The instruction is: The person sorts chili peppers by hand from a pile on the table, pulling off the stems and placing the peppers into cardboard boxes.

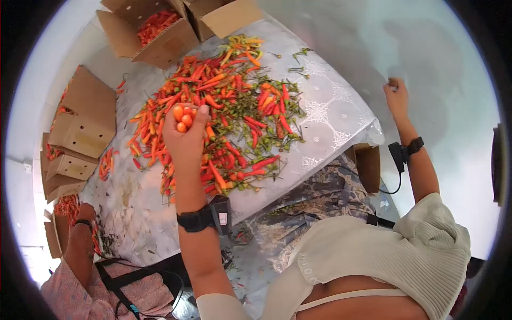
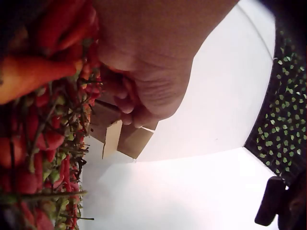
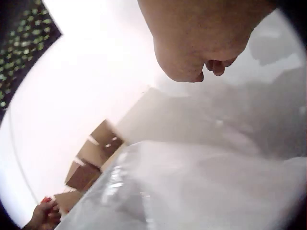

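Note:
The left hand (image 1: 184, 136), palm up above the pile, holds several orange-red chillies (image 1: 186, 118) in its curled fingers. In the left wrist view, the left hand (image 2: 144, 91) shows its back, with bent fingers beside the chillies (image 2: 36, 74); what it holds is mostly hidden there. Off the table's right side, the right hand (image 1: 396, 98) is raised with curled fingers and no visible object in them. The right wrist view shows the right hand (image 3: 206, 52) from behind, fingertips bent under. Red, orange and yellow chillies (image 1: 213, 82) lie heaped with green stems.
A patterned cloth covers the table (image 1: 325, 112). One cardboard box with chillies (image 1: 160, 50) stands at the far edge, and other boxes (image 1: 88, 125) stand at the left. Another person's hand (image 1: 85, 212) is at lower left. Loose stems (image 1: 301, 69) lie at the right.

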`<state>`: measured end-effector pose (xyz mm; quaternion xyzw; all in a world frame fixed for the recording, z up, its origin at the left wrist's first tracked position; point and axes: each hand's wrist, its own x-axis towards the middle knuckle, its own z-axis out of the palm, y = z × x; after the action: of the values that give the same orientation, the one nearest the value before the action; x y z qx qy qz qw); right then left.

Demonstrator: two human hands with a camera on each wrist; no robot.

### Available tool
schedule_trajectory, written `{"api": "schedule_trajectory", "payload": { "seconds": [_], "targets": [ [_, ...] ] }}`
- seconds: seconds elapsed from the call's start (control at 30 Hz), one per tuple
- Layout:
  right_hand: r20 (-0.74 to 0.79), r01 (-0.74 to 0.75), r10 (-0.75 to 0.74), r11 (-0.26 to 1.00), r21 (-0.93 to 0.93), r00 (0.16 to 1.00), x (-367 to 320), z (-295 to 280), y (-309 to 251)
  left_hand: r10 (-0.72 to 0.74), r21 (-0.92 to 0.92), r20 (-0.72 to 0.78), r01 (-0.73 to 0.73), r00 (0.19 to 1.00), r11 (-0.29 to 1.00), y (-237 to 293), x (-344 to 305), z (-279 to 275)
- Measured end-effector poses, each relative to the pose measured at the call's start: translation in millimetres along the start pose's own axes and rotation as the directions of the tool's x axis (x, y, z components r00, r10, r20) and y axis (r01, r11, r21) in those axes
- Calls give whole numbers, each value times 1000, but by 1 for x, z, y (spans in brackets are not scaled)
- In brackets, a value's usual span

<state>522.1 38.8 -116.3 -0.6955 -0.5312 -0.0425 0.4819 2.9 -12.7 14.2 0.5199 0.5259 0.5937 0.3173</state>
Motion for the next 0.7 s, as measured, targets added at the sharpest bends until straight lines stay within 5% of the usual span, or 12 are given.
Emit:
{"api": "schedule_trajectory", "payload": {
  "seconds": [0.13,0.23,0.27,0.37,0.47,0.57,0.7],
  "targets": [
    [246,182,-204,977,107,948,1,-14,-172,22,-31,-32,-23,999,999,2,1,0],
    [560,331,-423,906,264,712,-17,6,-230,36,-25,-39,-37,999,999,1,2,-3],
    [599,332,-493,870,365,631,-23,16,-242,41,-13,-47,-42,998,999,1,1,-3],
    [574,691,-742,615,379,345,-25,54,-255,77,18,-70,-76,995,997,-2,4,-4],
    [656,732,-717,575,365,235,-16,70,-281,34,-23,-50,-35,998,999,0,3,-4],
    [748,568,-647,676,470,150,-10,87,-314,67,24,-37,-66,997,998,-3,4,-1],
    [578,34,-716,638,769,391,-23,128,-337,-20,-30,-17,19,1000,999,-1,4,-2]
  ]
}}
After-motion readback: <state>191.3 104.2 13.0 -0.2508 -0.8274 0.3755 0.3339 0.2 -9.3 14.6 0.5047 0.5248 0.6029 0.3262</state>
